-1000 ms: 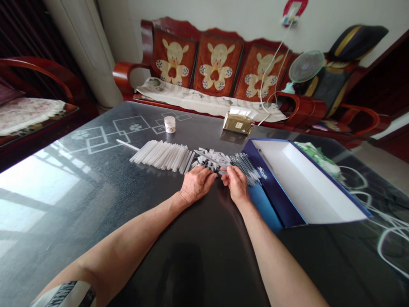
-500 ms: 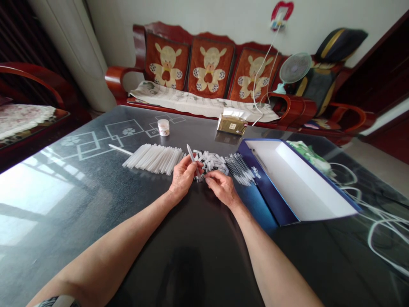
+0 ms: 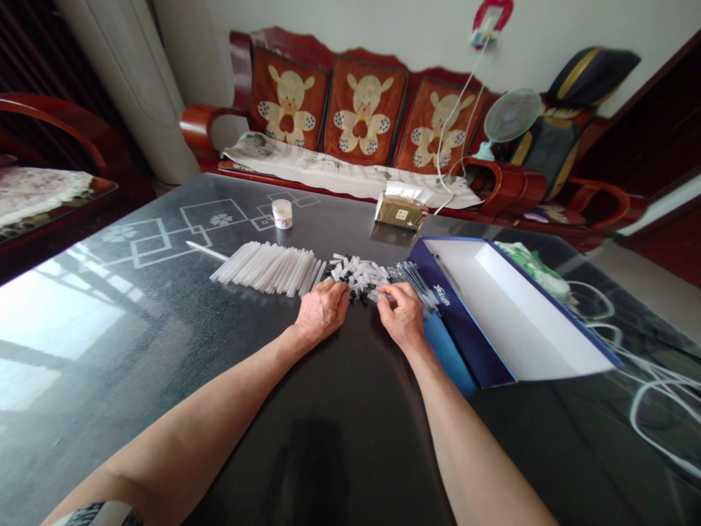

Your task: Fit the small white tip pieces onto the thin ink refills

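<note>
My left hand (image 3: 323, 310) is closed at the near left edge of a pile of small white and black caps (image 3: 358, 272); what its fingers hold is hidden. At the right side of the pile, my right hand (image 3: 401, 313) pinches a small whitish cap (image 3: 375, 295). Several white tubes (image 3: 268, 268) lie in a row left of the hands. Thin refills (image 3: 412, 276) lie just beyond my right hand, beside the blue box. A lone white pen (image 3: 205, 250) rests at the far left of the tubes.
An open blue box (image 3: 493, 365) with a white inside stands at the right. Farther back on the dark table (image 3: 230, 380) are a small jar (image 3: 282, 214) and a tissue box (image 3: 401, 210). White cables (image 3: 651, 387) and a green bag (image 3: 534, 272) lie beyond the blue box.
My left hand has turned palm down, and the upright white pen once in it no longer shows. My right hand has moved right, away from my left, and now pinches a cap.
</note>
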`<state>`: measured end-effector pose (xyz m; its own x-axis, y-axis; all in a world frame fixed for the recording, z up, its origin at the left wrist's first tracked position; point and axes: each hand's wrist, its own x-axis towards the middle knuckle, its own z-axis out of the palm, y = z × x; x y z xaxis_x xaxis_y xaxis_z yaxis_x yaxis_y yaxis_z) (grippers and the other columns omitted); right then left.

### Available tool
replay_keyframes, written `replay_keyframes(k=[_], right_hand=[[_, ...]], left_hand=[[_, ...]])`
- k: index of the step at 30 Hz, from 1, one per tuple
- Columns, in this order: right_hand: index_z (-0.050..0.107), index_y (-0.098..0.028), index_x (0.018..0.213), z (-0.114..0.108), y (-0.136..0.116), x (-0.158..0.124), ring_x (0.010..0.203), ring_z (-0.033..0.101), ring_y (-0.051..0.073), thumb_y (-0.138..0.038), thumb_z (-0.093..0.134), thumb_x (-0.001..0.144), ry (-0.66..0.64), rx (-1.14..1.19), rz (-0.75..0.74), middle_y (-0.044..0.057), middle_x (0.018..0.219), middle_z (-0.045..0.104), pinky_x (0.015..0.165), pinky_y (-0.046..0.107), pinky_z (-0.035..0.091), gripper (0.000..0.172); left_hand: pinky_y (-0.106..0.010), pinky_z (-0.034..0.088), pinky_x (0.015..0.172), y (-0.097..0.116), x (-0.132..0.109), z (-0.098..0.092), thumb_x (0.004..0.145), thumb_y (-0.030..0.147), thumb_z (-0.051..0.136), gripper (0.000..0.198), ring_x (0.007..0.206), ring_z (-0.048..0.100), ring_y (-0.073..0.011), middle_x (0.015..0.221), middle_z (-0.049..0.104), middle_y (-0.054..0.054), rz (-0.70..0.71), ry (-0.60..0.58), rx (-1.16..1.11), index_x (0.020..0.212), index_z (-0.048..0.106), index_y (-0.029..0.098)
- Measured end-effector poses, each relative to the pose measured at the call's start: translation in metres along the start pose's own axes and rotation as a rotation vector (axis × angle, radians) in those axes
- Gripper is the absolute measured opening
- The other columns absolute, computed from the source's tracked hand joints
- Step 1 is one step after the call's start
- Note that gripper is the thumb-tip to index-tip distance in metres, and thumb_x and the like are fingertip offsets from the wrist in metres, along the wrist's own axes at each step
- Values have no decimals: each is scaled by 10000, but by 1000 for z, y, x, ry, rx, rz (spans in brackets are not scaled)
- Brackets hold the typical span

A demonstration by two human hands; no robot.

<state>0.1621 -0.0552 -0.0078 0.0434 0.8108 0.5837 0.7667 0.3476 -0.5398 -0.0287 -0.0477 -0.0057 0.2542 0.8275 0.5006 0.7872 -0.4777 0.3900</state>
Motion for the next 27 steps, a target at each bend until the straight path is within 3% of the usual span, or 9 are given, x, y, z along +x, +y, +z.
replay_keyframes(k=[4, 15, 24, 27], right_hand=[[709, -214, 887, 2, -8, -3, 885, 581, 220, -205, 567, 782, -113, -185, -69, 79, 933, 602, 809, 332, 474, 177], [684, -210, 872, 0, -11, -4, 900, 535, 242, -185, 591, 737, -119, -320, -99, 81, 969, 582, 823, 373, 403, 165], [673, -213, 808, 1, -10, -4, 888, 553, 232, -202, 605, 777, -144, -284, -101, 75, 934, 607, 821, 371, 408, 76], [663, -207, 818, 1, -9, -2, 905, 574, 218, -221, 574, 815, -56, -131, -121, 78, 938, 611, 852, 362, 439, 90]], left_hand=[[-239, 456, 714, -3, 0, 2, 938, 300, 426, 250, 814, 613, -162, 815, 642, -53, 3, 19, 3, 943, 649, 187], [-238, 460, 680, -1, -1, 2, 926, 316, 441, 250, 810, 618, -165, 846, 656, -54, -4, -4, -7, 994, 653, 202], [-238, 454, 669, -1, -2, 4, 925, 314, 443, 244, 802, 616, -165, 828, 651, -48, 4, 7, -20, 981, 655, 207], [-240, 460, 675, 0, -2, 2, 931, 315, 432, 252, 795, 614, -164, 827, 648, -49, 16, 13, -19, 979, 653, 203]])
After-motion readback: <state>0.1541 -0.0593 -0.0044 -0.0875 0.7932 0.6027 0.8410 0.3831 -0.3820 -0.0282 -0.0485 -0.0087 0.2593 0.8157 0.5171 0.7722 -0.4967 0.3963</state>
